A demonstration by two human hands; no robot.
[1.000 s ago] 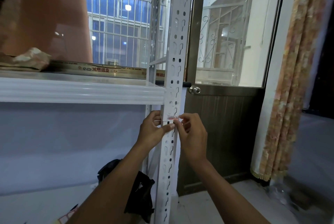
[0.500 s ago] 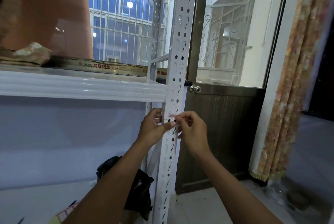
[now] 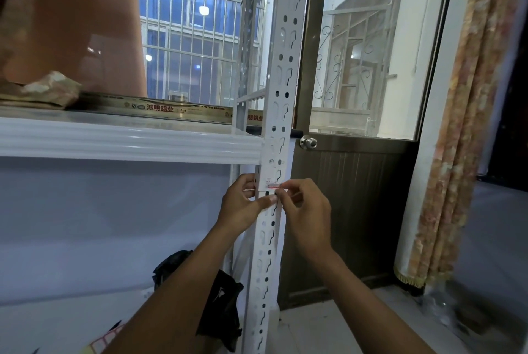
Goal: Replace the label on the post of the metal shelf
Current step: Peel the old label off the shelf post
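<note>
The white perforated post (image 3: pixel 281 73) of the metal shelf runs up the middle of the view. A small white label (image 3: pixel 271 183) with red print sits on the post just under the shelf board (image 3: pixel 128 141). My left hand (image 3: pixel 243 203) wraps the post's left edge, its thumb pressed across the post just below the label. My right hand (image 3: pixel 304 211) pinches the label's lower right corner between thumb and forefinger. How much of the label sticks to the post I cannot tell.
A brown door (image 3: pixel 357 211) with a round knob (image 3: pixel 308 142) stands right behind the post. A patterned curtain (image 3: pixel 463 131) hangs at the right. Black cloth (image 3: pixel 220 305) lies low beside the post. A sheet of red-bordered stickers (image 3: pixel 104 338) shows at the bottom left.
Both hands stay at the label. My right fingers have shifted slightly up along its lower edge; the view has tilted a little.
</note>
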